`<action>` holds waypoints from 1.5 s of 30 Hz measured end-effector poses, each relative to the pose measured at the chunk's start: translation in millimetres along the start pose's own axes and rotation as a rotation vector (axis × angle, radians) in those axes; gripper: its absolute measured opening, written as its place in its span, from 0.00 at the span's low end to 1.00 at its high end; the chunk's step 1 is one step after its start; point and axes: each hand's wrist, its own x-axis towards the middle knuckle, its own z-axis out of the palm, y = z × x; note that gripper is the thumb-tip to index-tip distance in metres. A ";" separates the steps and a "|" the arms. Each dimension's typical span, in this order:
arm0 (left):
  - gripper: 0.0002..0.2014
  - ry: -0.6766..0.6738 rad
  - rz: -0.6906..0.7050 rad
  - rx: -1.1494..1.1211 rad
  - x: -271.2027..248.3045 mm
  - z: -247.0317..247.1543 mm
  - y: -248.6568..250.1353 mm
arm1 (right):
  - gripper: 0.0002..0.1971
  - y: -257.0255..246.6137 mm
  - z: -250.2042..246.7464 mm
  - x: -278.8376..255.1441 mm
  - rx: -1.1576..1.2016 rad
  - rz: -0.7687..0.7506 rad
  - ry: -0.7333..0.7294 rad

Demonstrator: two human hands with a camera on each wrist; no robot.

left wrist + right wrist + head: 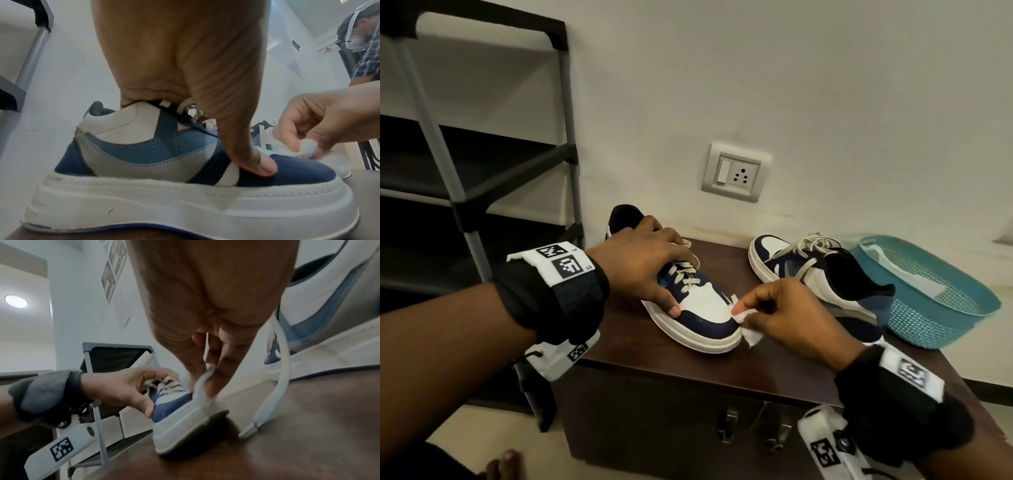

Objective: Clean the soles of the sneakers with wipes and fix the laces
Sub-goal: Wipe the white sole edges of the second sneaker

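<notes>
Gripping the near sneaker point(690, 301) on the counter point(774, 356), the left hand point(643, 260) steadied it; the right hand point(787, 315) pinched a wipe point(748, 323) at its toe.

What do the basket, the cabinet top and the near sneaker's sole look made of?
Basket: turquoise moulded plastic, judging by its even lattice wall. Cabinet top: dark brown wood or wood-look laminate, slightly glossy. Near sneaker's sole: thick white rubber or foam, matte and scuffed.
</notes>
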 end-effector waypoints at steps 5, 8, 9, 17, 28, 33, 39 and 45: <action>0.44 -0.003 0.005 -0.004 1.5 -0.9 0.5 | 0.09 -2.4 -1.6 11.5 0.047 0.045 0.030; 0.44 -0.005 0.004 -0.010 2.1 -0.3 -0.1 | 0.08 -10.1 10.0 41.1 0.009 0.049 0.093; 0.44 -0.008 0.003 -0.010 2.1 -0.1 -0.2 | 0.07 -13.8 12.8 50.4 0.028 0.056 0.103; 0.45 -0.002 -0.006 0.003 0.6 1.7 -1.0 | 0.10 -11.0 8.6 50.9 -0.019 0.067 0.026; 0.45 -0.012 -0.011 0.009 0.9 -1.2 1.8 | 0.08 -8.0 14.6 72.2 0.091 0.129 0.079; 0.44 -0.006 -0.021 0.002 0.8 0.4 1.2 | 0.08 -3.1 18.3 78.4 0.118 0.086 0.086; 0.43 0.009 -0.032 0.007 2.0 2.3 0.5 | 0.09 8.2 3.3 31.0 0.103 0.053 0.036; 0.44 -0.016 -0.038 0.022 3.5 0.0 2.4 | 0.09 4.2 -5.1 -11.3 0.175 0.060 -0.198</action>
